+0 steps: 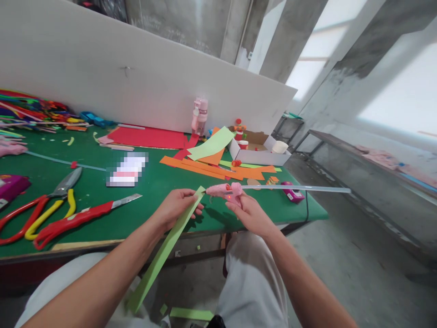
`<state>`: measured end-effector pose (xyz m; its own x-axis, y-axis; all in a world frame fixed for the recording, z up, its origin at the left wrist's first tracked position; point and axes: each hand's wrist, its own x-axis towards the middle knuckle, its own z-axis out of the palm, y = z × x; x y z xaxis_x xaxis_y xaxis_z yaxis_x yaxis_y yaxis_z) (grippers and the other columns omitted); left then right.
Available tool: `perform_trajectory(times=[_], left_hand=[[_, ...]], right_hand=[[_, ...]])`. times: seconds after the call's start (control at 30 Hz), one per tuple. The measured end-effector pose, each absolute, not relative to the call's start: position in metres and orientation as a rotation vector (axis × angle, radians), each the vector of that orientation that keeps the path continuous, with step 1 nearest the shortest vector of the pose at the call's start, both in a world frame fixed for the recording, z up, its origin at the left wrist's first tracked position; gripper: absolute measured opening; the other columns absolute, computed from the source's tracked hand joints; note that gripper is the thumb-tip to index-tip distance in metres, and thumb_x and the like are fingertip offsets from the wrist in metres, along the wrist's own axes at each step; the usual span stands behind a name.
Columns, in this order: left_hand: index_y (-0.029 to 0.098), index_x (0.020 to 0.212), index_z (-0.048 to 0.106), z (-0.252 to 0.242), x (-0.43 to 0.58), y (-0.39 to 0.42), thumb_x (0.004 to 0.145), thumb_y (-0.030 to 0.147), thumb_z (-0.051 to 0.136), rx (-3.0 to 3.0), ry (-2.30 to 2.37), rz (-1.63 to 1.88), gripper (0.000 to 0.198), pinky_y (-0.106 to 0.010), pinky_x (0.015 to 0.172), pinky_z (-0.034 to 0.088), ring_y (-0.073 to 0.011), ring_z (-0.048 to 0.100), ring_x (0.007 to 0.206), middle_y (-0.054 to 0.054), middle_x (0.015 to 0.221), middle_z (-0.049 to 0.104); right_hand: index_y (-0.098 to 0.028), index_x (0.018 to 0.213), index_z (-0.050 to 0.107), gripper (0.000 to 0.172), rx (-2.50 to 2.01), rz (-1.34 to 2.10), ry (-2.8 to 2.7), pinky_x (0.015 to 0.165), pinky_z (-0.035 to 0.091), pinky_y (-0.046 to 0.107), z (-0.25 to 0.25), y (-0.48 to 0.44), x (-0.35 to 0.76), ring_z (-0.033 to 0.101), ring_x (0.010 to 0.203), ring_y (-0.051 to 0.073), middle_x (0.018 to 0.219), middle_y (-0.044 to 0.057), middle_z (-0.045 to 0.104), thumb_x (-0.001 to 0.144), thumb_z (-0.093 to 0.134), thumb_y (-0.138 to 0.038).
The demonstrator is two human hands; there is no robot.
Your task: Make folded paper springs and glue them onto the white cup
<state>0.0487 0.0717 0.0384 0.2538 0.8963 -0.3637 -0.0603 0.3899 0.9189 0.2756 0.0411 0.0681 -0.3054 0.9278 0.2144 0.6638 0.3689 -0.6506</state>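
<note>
My left hand [178, 206] pinches a long light-green paper strip [170, 243] near its upper end. The strip slants down over the table's front edge toward my lap. In my right hand [251, 210] is a pink hot glue gun [225, 191], its small red light lit. A long translucent glue stick [297, 187] sticks out of its back to the right. The gun's nozzle meets the strip's upper end, or lies just beside it; which of the two I cannot tell.
On the green table [92, 159], scissors [61, 196] and a red-handled utility knife [88, 218] lie left. Behind my hands are orange paper strips [205, 169], red paper [146, 137], a pink bottle [200, 116] and a white box [259, 156]. A purple box [292, 192] is near the right end.
</note>
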Motion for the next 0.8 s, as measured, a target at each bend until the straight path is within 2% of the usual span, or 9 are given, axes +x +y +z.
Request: perform_trajectory(times=[0.17,0.27,0.53,0.8], left_hand=[[0.015,0.08,0.067,0.0407,0.0499,0.0698,0.056,0.045,0.086,0.935,1.13,0.817,0.043,-0.024,0.049,0.048,-0.0165,0.066,0.057,-0.006,0.064,0.072],[0.015,0.08,0.067,0.0411,0.0504,0.0692,0.056,0.046,0.086,0.942,1.128,0.824,0.044,-0.024,0.049,0.048,-0.0163,0.066,0.057,-0.006,0.064,0.072],[0.015,0.08,0.067,0.0375,0.0494,0.0713,0.057,0.044,0.085,0.952,1.128,0.814,0.041,-0.024,0.049,0.048,-0.0171,0.066,0.057,-0.006,0.064,0.072],[0.014,0.08,0.066,0.0427,0.0514,0.0685,0.06,0.039,0.084,0.92,1.129,0.807,0.037,-0.023,0.048,0.048,-0.0158,0.066,0.056,-0.006,0.062,0.071]], right_hand=[[-0.025,0.071,0.05,0.027,-1.401,0.581,-2.049,0.078,0.049,0.037,0.069,0.0431,0.2771,0.062,0.085,0.026,0.076,0.006,0.063,0.091,0.052,-0.043],[-0.026,0.069,0.046,0.029,-1.386,0.59,-2.044,0.079,0.049,0.037,0.0704,0.0443,0.2754,0.062,0.087,0.026,0.074,0.005,0.061,0.091,0.052,-0.043],[-0.025,0.073,0.053,0.026,-1.372,0.613,-2.053,0.08,0.05,0.037,0.0689,0.0417,0.2771,0.063,0.093,0.028,0.077,0.006,0.063,0.091,0.054,-0.043],[-0.024,0.077,0.057,0.023,-1.391,0.669,-1.996,0.069,0.049,0.034,0.0679,0.0428,0.2761,0.061,0.074,0.023,0.068,0.003,0.061,0.09,0.058,-0.043]])
